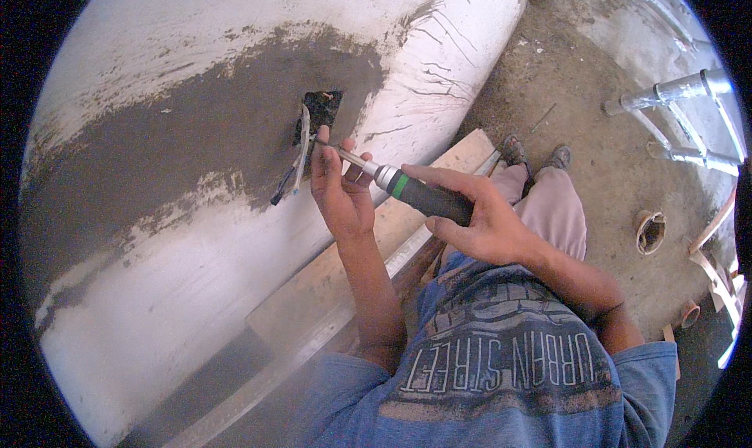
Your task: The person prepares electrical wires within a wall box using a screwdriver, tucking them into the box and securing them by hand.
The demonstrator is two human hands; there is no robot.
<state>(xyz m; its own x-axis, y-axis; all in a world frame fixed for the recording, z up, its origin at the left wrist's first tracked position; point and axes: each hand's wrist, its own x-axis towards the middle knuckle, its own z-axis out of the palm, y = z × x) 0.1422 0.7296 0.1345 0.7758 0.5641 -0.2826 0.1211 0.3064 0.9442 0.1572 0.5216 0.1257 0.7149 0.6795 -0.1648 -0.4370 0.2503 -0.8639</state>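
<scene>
My right hand wraps round the black handle of a screwdriver with a green band and a silver collar. Its metal shaft points up and left toward the wall. At the shaft's far end my left hand is closed, thumb and fingers pinching near the tip; whether they also hold a small part is hidden. Just beyond my left fingertips, a dark square recess opens in the wall. Out of it hang several wires, among them a pale wire and a black-ended cable pointing downward.
The wall is white with a broad grey plaster patch round the recess. Planks run along its foot. My feet stand on a dusty concrete floor. Metal frames and a round ring-like object are on the right.
</scene>
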